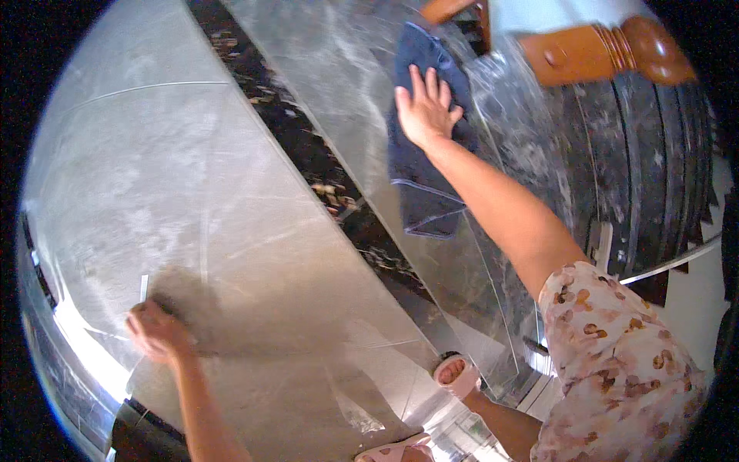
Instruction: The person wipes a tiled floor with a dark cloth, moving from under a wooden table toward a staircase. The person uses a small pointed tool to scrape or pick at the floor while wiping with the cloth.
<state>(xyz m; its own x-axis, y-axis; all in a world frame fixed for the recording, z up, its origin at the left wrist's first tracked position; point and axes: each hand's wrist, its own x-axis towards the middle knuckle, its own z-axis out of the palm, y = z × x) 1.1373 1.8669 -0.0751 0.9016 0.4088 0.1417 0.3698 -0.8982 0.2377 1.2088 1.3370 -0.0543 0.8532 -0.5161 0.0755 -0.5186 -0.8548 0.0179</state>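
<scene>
My right hand (pixel 428 112) lies palm down, fingers spread, on a dark blue cloth (pixel 430 164) with pale stitched edges. The cloth is spread lengthwise over a grey marble slab (pixel 358 75), one lower corner folded over. At the lower left, my left hand (pixel 159 332) is above or against the light grey tiled floor (pixel 260 242), blurred, with its fingers curled. A thin white strip (pixel 144 287) shows just beyond those fingers; whether they hold it cannot be made out. A dark shadow falls beside this hand.
A black marble band (pixel 335 196) runs diagonally between floor and slab. Turned brown wooden posts (pixel 577 55) stand at the upper right, above dark marble steps (pixel 629 167). My feet in pink slippers (pixel 462 378) are at the bottom. A dark object (pixel 147 433) sits at lower left.
</scene>
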